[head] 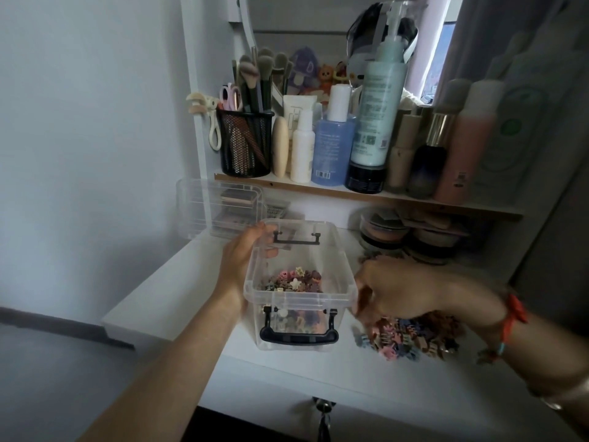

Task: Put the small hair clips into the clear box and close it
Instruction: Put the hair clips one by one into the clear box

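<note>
An open clear box [331, 250] with black latch handles stands on the white desk. Several small coloured hair clips [291, 280] lie in its bottom. My left hand [243, 253] grips the box's far left rim, fingers curled over the edge. A loose pile of small hair clips [414, 338] lies on the desk to the right of the box. My right hand [396, 293] hovers over that pile, close to the box's right wall, fingers bent downward; motion blur hides whether it holds any clips. The clear lid [220, 208] leans behind the box at the left.
A shelf [366, 194] above the desk carries bottles, a black mesh cup of brushes [245, 141] and jars. Round compacts [385, 232] are stacked under the shelf at the right. The desk's left edge [149, 282] drops off beside the box. A key hangs from the drawer [323, 409].
</note>
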### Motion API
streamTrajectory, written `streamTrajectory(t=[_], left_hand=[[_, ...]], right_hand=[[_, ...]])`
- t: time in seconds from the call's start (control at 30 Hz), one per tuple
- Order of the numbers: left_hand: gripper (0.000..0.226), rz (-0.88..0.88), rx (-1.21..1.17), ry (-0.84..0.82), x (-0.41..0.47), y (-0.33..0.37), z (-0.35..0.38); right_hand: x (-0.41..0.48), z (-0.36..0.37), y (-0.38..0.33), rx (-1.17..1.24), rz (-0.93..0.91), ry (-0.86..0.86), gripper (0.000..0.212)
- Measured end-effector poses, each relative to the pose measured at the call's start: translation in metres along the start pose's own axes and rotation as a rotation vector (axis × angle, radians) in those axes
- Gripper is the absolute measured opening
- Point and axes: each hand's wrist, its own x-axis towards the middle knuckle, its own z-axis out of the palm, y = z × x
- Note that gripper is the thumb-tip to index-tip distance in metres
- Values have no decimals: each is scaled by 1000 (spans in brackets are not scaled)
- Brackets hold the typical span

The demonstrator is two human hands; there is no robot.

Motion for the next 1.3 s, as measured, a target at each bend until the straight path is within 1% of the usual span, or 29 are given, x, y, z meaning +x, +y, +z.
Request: streamTrajectory(t=[0.07,0.1,0.2,0.23,0.27,0.3,0.33,0.4,0.43,0.47,0.57,0.6,0.67,0.73,0.77,0.8,0.83,0.87,0.93,0.97,1.0,1.03,1.07,1.1,1.17,1.2,1.3], left_hand=[[17,-9,-12,-6,-1,1,0],[15,-15,-19,-8,-2,1,0],[20,-18,-16,-12,-3,3,0],[21,-17,-12,-15,-4,3,0],[19,-15,-12,-17,-4,3,1],[16,-18,-10,-15,-4,3,1],[15,-17,-6,-14,-4,2,0],[16,-14,-3,-11,-3,2,0],[18,-13,-3,-11,-3,2,0],[21,-8,0,-9,-3,2,0],[18,-3,13,-12,-3,1,0],[18,-5,10,-20,-3,0,-1],[19,-20,2,-22,-4,0,-2],[18,-18,-6,-25,-4,0,-1],[17,-16,-7,-27,-5,1,-1],[21,-12,-6,-33,-5,2,-1],[27,-14,-9,-37,-6,2,-1],[30,-14,-13,-39,-5,2,-1],[35,-17,-20,-41,-5,2,-2],[40,-24,-22,-40,-4,2,-3],[42,-29,-22,-38,-4,1,-3],[42,-32,-25,-39,-3,0,-3],[38,-30,-26,-41,-2,-1,-3],[33,-26,-27,-36,-2,-1,-3],[22,-8,-31,-26,-2,-1,-3],[19,-2,-33,-24,-1,-2,-3],[19,-4,-34,-20,-1,-2,-3]], right_hand=[[1,-8,-1,20,6,80,15],[2,-14,-1,66,10,169,12],[4,-30,-5,270,-6,617,6],[3,-33,-10,354,-39,707,4],[2,-35,-13,406,-71,737,11],[2,-36,-16,421,-83,716,16],[1,-36,-17,399,-86,690,17],[-2,-35,-13,304,-94,642,5],[-4,-33,-10,258,-108,598,5],[-6,-31,-6,228,-124,506,9],[-14,-16,-4,185,-131,92,7],[-15,-10,-4,165,-126,9,11],[-15,1,-6,122,-122,-62,9],[-13,6,-5,65,-123,-76,8],[-12,4,-4,39,-109,-58,11],[-12,0,-1,23,-89,-12,14],[-11,-7,2,36,-68,70,15],[-10,-14,3,85,-48,189,14],[-10,-25,-1,248,-40,478,9],[-9,-28,-5,330,-68,592,10],[-7,-30,-10,386,-97,653,15],[-6,-30,-13,405,-120,669,23],[-5,-30,-15,386,-129,660,30],[-5,-29,-14,346,-125,648,32],[-8,-27,-6,253,-102,584,22],[-12,-26,-2,200,-97,496,16],[-19,-14,4,71,-80,86,16]])
